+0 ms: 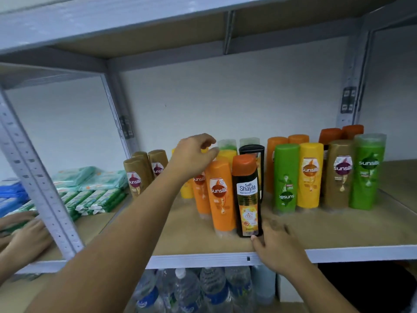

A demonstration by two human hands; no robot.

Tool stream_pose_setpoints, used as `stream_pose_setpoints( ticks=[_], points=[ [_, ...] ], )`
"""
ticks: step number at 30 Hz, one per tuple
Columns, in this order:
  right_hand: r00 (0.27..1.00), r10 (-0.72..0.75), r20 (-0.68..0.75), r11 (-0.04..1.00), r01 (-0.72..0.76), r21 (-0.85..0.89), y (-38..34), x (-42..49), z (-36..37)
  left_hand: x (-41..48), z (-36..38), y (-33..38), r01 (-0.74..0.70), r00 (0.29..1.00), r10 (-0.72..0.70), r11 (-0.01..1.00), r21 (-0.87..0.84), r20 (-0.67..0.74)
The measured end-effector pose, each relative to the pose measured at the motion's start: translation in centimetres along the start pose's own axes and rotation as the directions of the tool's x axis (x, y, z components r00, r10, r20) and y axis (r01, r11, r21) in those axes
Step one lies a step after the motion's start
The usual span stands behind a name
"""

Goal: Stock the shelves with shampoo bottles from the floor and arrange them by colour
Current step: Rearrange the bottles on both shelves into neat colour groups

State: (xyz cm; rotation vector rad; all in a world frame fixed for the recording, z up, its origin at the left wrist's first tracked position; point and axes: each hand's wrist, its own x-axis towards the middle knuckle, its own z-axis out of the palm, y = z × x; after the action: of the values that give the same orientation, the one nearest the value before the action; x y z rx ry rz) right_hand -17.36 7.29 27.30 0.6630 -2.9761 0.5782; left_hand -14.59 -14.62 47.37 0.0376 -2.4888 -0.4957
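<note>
Shampoo bottles stand on the brown shelf board [338, 231]. In front are an orange Sunsilk bottle [220, 195] and a black Safi Shayla bottle [248, 199] with an orange cap. My left hand [194, 154] reaches over this group and rests on the cap of a rear orange bottle [199, 193], thumb and fingers apart. My right hand [277, 245] lies at the shelf's front edge, thumb touching the foot of the black bottle, not wrapped around it. Gold bottles [137, 177] stand at the left. Green [285, 177], yellow [310, 175], gold [340, 175] and green [367, 172] bottles line the right.
A grey perforated upright [40, 181] divides this bay from the left one, where another person's hands [22, 233] rest on green packets [90, 195]. Water bottles [187, 290] stand on the level below. The upper shelf [135, 26] hangs close overhead. Bare board shows at the front right.
</note>
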Motion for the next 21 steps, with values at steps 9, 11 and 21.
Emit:
stream_pose_setpoints(
  ticks=[9, 11, 21],
  points=[
    [0.999, -0.023, 0.029, 0.997, 0.025, -0.072, 0.5, 0.1, 0.6, 7.1, 1.3, 1.0, -0.109, 0.866, -0.065, 0.943, 0.314, 0.496],
    [0.999, -0.002, 0.037, 0.993, 0.006, -0.121, 0.3, -0.2, 0.8, 7.3, 1.6, 1.0, -0.122, 0.863, -0.063, 0.937, 0.328, 0.501],
    [0.998, 0.018, 0.063, 0.990, -0.009, -0.140, -2.9, -3.5, 1.2, 5.0, -1.9, 0.6, -0.029, 0.976, 0.002, 0.992, 0.123, 0.216]
  ],
)
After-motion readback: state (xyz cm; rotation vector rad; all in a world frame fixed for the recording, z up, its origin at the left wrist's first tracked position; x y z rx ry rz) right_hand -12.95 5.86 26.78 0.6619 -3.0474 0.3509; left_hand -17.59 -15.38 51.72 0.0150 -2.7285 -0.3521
